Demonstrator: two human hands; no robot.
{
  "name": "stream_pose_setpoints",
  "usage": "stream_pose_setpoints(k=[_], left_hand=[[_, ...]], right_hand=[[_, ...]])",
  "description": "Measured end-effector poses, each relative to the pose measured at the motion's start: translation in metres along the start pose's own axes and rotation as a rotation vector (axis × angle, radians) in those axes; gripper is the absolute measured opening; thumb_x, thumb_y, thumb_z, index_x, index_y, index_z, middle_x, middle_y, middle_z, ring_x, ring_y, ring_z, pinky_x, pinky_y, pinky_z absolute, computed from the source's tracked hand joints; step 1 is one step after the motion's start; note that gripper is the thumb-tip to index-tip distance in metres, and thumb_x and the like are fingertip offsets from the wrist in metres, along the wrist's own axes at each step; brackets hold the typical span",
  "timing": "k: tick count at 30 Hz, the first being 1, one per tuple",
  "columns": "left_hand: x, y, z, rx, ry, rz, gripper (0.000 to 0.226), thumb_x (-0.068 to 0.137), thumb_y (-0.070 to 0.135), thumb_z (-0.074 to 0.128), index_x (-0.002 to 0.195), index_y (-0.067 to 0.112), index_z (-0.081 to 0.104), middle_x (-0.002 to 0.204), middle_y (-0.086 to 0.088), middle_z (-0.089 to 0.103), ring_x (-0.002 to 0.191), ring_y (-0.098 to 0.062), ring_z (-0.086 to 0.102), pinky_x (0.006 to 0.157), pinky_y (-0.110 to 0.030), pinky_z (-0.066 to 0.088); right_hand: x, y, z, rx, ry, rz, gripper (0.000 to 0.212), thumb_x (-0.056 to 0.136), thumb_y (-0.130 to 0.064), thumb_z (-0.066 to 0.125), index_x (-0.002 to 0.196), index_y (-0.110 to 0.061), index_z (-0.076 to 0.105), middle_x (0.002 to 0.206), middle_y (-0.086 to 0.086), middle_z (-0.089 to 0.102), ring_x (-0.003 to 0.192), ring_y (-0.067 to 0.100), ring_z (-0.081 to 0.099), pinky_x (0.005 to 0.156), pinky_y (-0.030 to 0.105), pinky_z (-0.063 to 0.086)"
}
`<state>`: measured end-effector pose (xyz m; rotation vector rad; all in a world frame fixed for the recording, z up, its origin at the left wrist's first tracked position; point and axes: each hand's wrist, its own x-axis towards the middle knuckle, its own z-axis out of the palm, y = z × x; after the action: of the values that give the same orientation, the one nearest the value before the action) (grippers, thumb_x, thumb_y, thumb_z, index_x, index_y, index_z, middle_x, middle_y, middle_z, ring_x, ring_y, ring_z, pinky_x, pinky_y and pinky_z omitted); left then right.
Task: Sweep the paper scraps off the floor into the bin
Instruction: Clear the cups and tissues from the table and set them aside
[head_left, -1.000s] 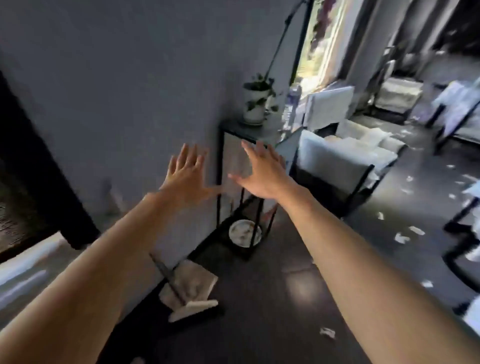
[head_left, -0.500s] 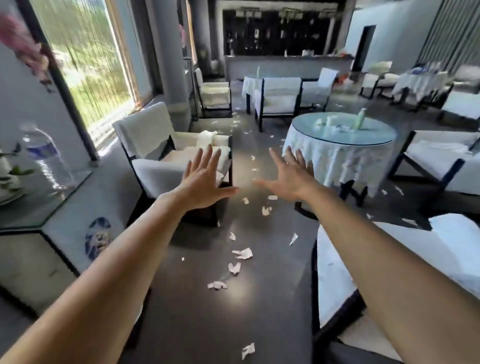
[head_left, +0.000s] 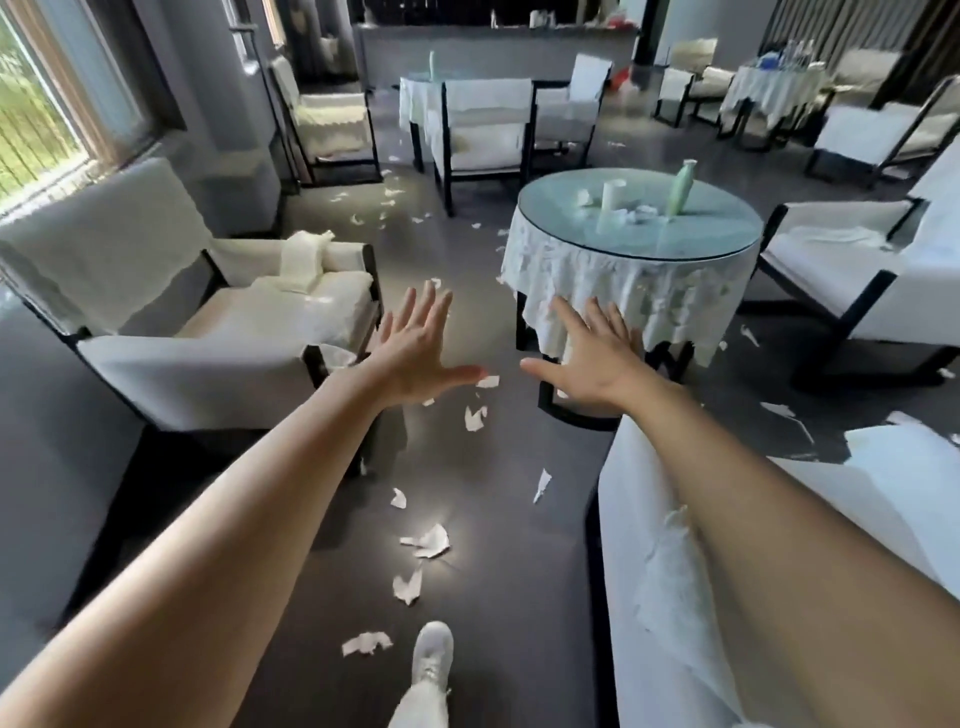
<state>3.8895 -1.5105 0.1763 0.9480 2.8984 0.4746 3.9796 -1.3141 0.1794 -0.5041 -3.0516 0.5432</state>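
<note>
White paper scraps lie scattered along the dark floor between the chairs, with more of them further back near the far chairs. My left hand is stretched out in front of me, fingers straight and spread, holding nothing. My right hand is stretched out beside it in the same way, also empty. Both hands hover in the air above the scraps. No broom, dustpan or bin shows in view.
A white armchair stands at left. A round glass-topped table with a white cloth and a green bottle stands ahead right. Another white chair is at near right. My white shoe is on the floor below.
My view has swung from the wall and side table to the room, then moved forward along the aisle. Both hands stay outstretched and empty.
</note>
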Motion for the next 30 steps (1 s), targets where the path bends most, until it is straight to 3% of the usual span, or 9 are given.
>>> stream_pose_setpoints(k=[8, 17, 30], left_hand=[[0.256, -0.032, -0.008, 0.025, -0.048, 0.132, 0.104, 0.082, 0.066, 0.053, 0.152, 0.018, -0.008, 0.159, -0.002, -0.018, 0.145, -0.018, -0.019, 0.116, -0.039, -0.009], [0.513, -0.008, 0.038, -0.011, -0.133, 0.297, 0.106, 0.081, 0.066, 0.054, 0.152, 0.019, -0.009, 0.158, -0.002, -0.019, 0.145, -0.019, -0.017, 0.117, -0.041, -0.006], [0.833, 0.003, 0.089, -0.090, -0.183, 0.274, 0.105, 0.081, 0.065, 0.053, 0.152, 0.018, -0.010, 0.159, -0.003, -0.018, 0.146, -0.020, -0.014, 0.117, -0.040, -0.003]], right_hand=[[0.220, 0.030, -0.027, 0.098, 0.041, 0.167, 0.091, 0.087, -0.066, 0.049, 0.153, -0.036, -0.005, 0.162, 0.004, -0.011, 0.148, 0.026, -0.015, 0.118, 0.048, -0.004], [0.431, 0.123, -0.053, 0.093, 0.051, 0.323, 0.092, 0.087, -0.068, 0.047, 0.154, -0.034, -0.007, 0.162, 0.007, -0.010, 0.148, 0.028, -0.013, 0.118, 0.050, -0.003], [0.732, 0.240, -0.088, 0.117, 0.005, 0.345, 0.091, 0.087, -0.068, 0.046, 0.154, -0.033, -0.006, 0.162, 0.007, -0.007, 0.149, 0.026, -0.011, 0.119, 0.048, 0.000]])
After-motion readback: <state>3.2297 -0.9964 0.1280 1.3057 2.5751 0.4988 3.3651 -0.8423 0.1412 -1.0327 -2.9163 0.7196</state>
